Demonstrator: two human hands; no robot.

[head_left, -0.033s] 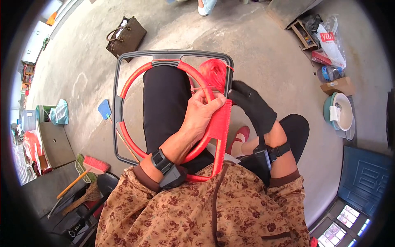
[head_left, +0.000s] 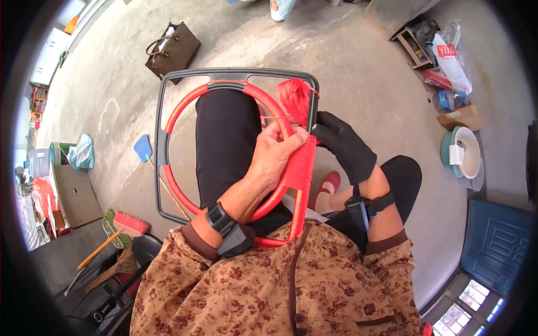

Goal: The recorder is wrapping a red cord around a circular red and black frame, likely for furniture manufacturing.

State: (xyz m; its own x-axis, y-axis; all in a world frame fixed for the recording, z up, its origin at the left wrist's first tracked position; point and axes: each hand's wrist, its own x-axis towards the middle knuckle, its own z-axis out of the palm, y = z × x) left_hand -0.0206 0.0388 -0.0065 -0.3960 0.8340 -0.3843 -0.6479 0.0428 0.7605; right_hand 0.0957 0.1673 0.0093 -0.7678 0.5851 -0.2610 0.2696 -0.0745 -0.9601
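Nothing has shifted since the earlier frame: both hands sit on the frame exactly as before. On the lap, the grey plastic frame (head_left: 159,140) with its red hoop (head_left: 178,109) rests across a black trouser leg (head_left: 224,140), its far edge pointing away from the person. The bare left hand (head_left: 274,157) lies over the right side of the hoop, its grip closed on a thin red cord (head_left: 274,117) pinched at the fingertips. Just beside it, the black-gloved right hand (head_left: 344,148) presses against the frame's right edge, next to the red woven band (head_left: 302,168) (whether its grip is clamped on anything I cannot tell). A bundle of red cord (head_left: 294,95) hangs at the frame's top right corner. Both wrists carry dark straps. On the concrete floor (head_left: 347,67) a brown handbag (head_left: 172,49) lies beyond the frame, and a red-headed broom (head_left: 120,229) lies at lower left.
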